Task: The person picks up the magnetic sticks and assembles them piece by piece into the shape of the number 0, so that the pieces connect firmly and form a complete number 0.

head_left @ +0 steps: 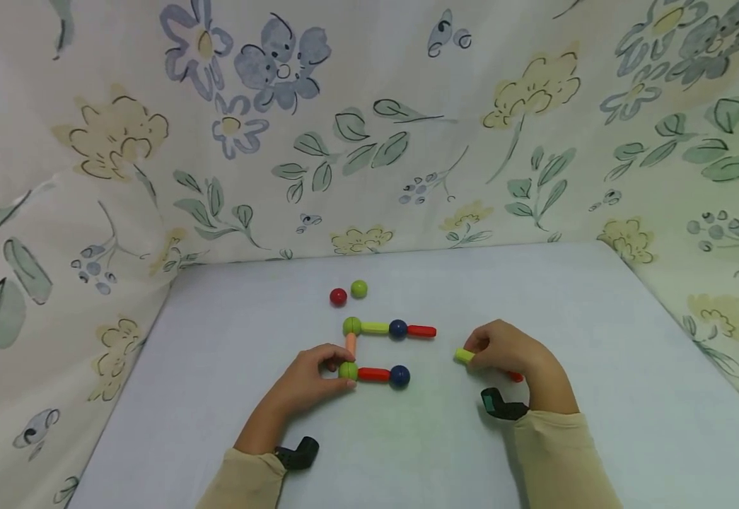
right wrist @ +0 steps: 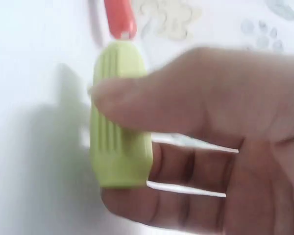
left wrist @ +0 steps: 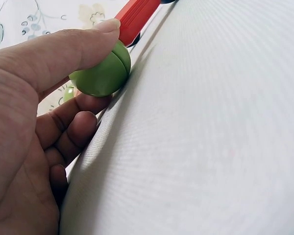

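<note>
My left hand pinches the near green ball between thumb and fingers. From that ball a red rod runs right to a blue ball, and an orange rod leads back to another green ball. A yellow-green rod, a second blue ball and a red rod extend from there. Off to the right, my right hand holds a yellow-green rod between thumb and fingers. A red piece shows partly beneath that hand.
Behind the joined pieces lie a loose red ball and a loose green ball. The white table meets a flowered cloth at its back and sides.
</note>
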The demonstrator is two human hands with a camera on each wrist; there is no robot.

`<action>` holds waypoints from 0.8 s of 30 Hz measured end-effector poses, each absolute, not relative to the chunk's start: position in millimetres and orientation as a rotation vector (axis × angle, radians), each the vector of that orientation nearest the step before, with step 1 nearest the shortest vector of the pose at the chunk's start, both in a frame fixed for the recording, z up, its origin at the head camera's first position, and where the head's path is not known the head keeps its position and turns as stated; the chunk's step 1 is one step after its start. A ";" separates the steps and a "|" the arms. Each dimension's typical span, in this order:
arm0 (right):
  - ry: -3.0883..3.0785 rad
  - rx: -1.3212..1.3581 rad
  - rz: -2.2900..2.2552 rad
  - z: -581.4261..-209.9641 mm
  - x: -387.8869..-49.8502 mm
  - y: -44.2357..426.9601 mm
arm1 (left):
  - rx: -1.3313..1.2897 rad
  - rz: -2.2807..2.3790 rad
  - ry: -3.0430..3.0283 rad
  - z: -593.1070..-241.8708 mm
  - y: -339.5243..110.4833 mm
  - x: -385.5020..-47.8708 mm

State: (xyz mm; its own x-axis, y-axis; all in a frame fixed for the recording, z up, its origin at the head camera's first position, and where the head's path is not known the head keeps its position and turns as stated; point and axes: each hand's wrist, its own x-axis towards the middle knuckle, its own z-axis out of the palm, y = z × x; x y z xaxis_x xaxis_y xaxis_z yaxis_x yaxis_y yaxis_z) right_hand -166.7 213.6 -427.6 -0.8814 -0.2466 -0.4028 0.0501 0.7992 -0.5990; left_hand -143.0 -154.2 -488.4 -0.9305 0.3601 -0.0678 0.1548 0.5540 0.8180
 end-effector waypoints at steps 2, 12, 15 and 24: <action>2.479 -0.199 -0.884 -427.8 -166.5 204.5 | 0.433 1.321 2.561 -488.2 -155.3 -142.8; 2.360 -0.446 -0.911 -435.9 -163.0 157.4 | 0.472 1.345 2.562 -488.2 -155.7 -143.1; 2.360 -0.441 -0.917 -436.9 -162.1 153.1 | 0.467 1.349 2.560 -486.9 -155.1 -142.6; 2.358 -0.437 -0.918 -437.6 -162.9 153.1 | 0.445 1.353 2.546 -485.6 -154.7 -142.0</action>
